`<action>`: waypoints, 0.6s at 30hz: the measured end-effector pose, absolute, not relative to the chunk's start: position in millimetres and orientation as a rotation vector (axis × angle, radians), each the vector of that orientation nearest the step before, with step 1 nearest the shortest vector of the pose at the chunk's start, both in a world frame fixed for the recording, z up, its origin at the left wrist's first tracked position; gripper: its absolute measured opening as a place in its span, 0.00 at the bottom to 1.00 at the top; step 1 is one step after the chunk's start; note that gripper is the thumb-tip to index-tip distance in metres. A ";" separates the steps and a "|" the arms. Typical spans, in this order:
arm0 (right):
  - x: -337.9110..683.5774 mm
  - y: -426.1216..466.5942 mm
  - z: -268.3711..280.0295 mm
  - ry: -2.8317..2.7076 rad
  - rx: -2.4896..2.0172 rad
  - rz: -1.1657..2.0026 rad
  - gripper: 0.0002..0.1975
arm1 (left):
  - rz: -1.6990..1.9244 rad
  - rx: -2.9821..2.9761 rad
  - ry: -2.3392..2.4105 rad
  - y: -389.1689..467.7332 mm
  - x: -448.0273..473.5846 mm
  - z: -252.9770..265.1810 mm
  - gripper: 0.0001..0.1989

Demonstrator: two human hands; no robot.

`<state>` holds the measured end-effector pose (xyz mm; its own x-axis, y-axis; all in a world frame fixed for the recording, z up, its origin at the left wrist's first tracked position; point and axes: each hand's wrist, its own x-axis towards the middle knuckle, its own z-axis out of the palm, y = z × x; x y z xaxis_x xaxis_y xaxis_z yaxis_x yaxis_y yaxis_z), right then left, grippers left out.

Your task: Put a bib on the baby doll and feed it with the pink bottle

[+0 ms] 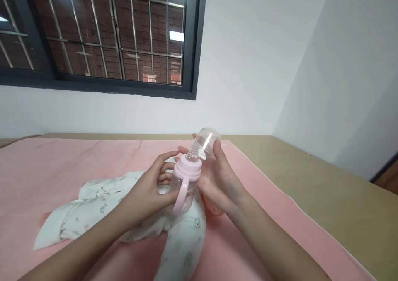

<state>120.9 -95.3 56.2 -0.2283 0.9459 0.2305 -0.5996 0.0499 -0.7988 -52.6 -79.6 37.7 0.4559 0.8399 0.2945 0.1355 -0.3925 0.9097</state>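
My left hand [160, 183] is wrapped round a baby bottle [188, 169] with a pink collar and a pink side handle. The bottle leans slightly to the right, its clear teat pointing up. Just above the teat, my right hand [217, 175] grips a clear dome-shaped bottle cap [207, 140], tilted, its lower rim close to the teat; whether they touch I cannot tell. Beneath both hands lies a baby doll in a white printed outfit [102, 204]. Its head [214, 206] is mostly hidden behind my right hand and wrist.
A pink mat [62, 161] is spread under the doll on a tan surface [311, 177]. A white wall [248, 65] stands behind, with a dark-framed barred window [124, 88] at upper left. Another wall rises on the right.
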 end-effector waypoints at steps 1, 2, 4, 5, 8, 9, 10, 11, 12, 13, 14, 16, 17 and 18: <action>121.9 -94.3 57.1 -0.973 -0.469 1.547 0.34 | 0.975 1.801 0.828 -77.3 -54.0 38.5 0.39; 123.1 -93.4 58.1 -0.955 -0.469 1.556 0.36 | 0.951 1.794 0.825 -75.2 -55.5 39.4 0.39; 126.3 -92.0 60.3 -0.930 -0.478 1.568 0.38 | 0.924 1.786 0.813 -72.6 -57.9 41.9 0.39; 128.7 -91.4 61.5 -0.933 -0.482 1.571 0.38 | 0.926 1.775 0.800 -72.1 -58.8 43.4 0.38; 138.4 -89.9 65.4 -1.011 -0.473 1.588 0.38 | 0.942 1.734 0.730 -74.0 -60.7 48.6 0.38; 142.4 -89.6 66.9 -1.055 -0.466 1.602 0.38 | 0.935 1.723 0.707 -74.9 -61.6 50.2 0.37; 146.5 -89.6 68.5 -1.107 -0.462 1.622 0.38 | 0.916 1.718 0.690 -75.5 -63.1 51.7 0.37; 150.8 -89.8 70.3 -1.162 -0.462 1.646 0.38 | 0.893 1.721 0.679 -75.5 -65.3 53.1 0.37; 155.4 -90.2 72.2 -1.215 -0.468 1.666 0.38 | 0.876 1.731 0.671 -74.5 -68.6 54.3 0.38; 160.4 -90.5 74.2 -1.263 -0.481 1.675 0.37 | 0.864 1.749 0.666 -72.5 -72.8 55.5 0.38; 165.9 -90.7 76.1 -1.302 -0.502 1.665 0.37 | 0.852 1.781 0.664 -69.5 -78.0 56.7 0.39; 179.4 -88.5 78.9 -1.338 -0.570 1.580 0.36 | 0.859 1.871 0.683 -61.2 -89.8 59.0 0.40; 187.6 -85.4 79.4 -1.331 -0.612 1.505 0.36 | 0.879 1.918 0.704 -56.8 -95.4 60.2 0.42; 196.6 -80.7 78.8 -1.312 -0.660 1.414 0.35 | 0.945 1.942 0.744 -52.7 -100.2 61.2 0.42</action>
<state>196.6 -80.7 78.8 -0.2986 0.9214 0.2486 -0.3169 0.1500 -0.9365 -100.2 -52.7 61.2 0.5417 0.7707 0.3355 0.1450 -0.4788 0.8658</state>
